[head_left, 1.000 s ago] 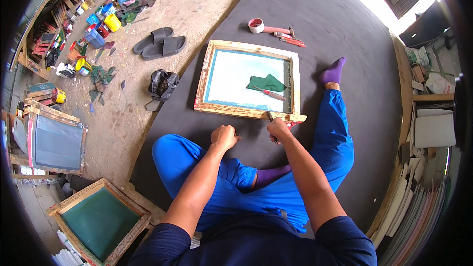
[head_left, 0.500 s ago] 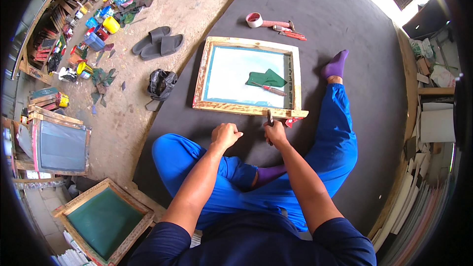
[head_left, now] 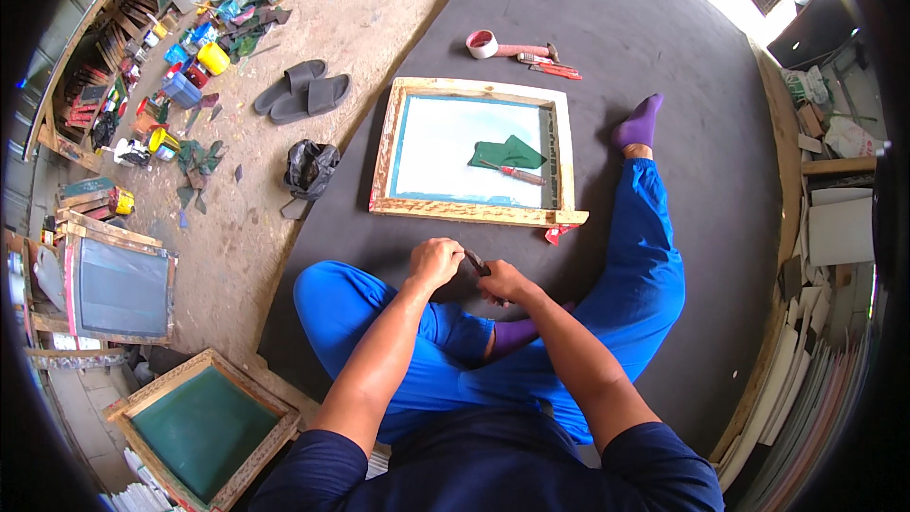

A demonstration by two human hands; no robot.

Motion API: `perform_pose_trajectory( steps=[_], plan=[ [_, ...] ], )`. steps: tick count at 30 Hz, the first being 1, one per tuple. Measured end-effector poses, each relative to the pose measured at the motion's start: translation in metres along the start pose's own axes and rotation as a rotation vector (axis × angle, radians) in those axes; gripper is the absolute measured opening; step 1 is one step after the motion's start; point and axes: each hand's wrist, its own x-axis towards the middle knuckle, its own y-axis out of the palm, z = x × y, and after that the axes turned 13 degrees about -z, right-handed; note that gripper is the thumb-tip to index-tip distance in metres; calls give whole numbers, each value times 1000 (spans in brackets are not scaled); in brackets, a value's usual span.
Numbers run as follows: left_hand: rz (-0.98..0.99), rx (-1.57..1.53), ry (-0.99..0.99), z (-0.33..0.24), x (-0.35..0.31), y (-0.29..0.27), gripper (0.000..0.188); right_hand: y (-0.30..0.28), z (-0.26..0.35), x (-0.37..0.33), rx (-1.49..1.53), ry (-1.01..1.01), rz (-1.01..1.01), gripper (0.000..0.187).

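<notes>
My right hand is wrapped round a slim dark hand tool that looks like pliers; its exact kind is hard to make out. The tool's far end points at my left hand and meets its fingertips. That hand is closed, and anything pinched in it is hidden. Just beyond both hands lies a wooden screen-printing frame with pale mesh and a blue border. On the mesh rest a dark green scrap and a screwdriver. A small red piece lies by the frame's near right corner.
A tape roll, a hammer and a red cutter lie beyond the frame on the dark mat. Sandals, a black bag and paint pots are left. Another framed screen leans near left.
My right hand has moved left and slightly nearer, and the tool has swung from pointing away to pointing at my left hand. The left hand has barely moved.
</notes>
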Motion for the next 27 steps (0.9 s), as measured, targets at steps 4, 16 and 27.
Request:
perform_pose_trajectory(
  steps=[4, 16, 27],
  plan=[
    [62, 67, -103, -5, 2, -5, 12, -7, -21, 17, 117, -20, 44, 24],
    [289, 267, -243, 1, 3, -13, 26, -84, 30, 26, 102, 296, -175, 31],
    [312, 243, -270, -3, 10, -16, 27, -106, 69, 36, -142, 412, -45, 31]
  ],
)
